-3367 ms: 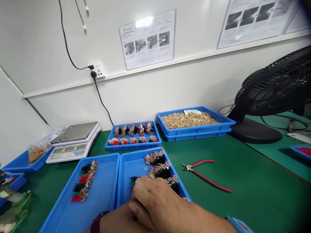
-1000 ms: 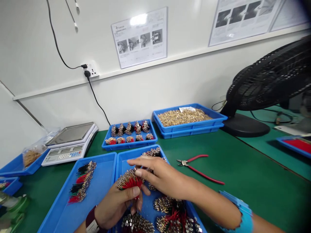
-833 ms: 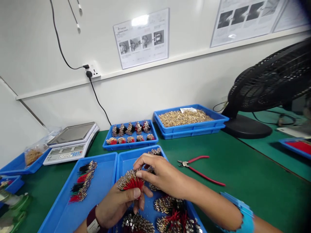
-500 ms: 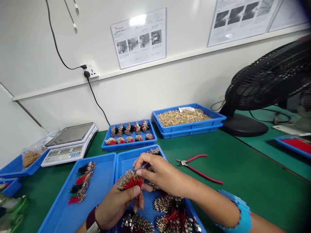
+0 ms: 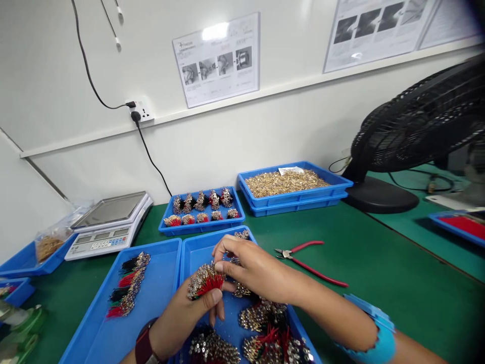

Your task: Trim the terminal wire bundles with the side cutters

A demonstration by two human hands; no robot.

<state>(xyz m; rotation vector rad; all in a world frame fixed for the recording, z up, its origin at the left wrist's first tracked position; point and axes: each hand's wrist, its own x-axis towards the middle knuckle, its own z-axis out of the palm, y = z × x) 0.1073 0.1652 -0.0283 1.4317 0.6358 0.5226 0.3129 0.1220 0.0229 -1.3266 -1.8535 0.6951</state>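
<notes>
My left hand (image 5: 189,311) is closed around a bundle of red wires with metal terminals (image 5: 206,280), its thumb across the red wires and the silvery and gold ends fanned out on top. At the bundle's right edge, the thumb and index finger of my right hand (image 5: 242,265) are pinched together; whatever is between them is too small to make out. Both hands are over a blue tray (image 5: 195,250), which holds more wire bundles (image 5: 261,316) in red and black. Some of those bundles are partly hidden by my hands and forearm.
On the left a second blue tray (image 5: 157,275) holds a row of bundles (image 5: 131,285). Behind are a scale (image 5: 109,217), a tray of sorted bundles (image 5: 202,230) and stacked trays of gold parts (image 5: 291,199). Red-handled cutters (image 5: 303,258) lie right of my hands; a black fan (image 5: 409,131) stands beyond.
Both hands and the held bundle have shifted slightly to the right. The bundle is turned a little, and my right fingers stay pinched at its edge.
</notes>
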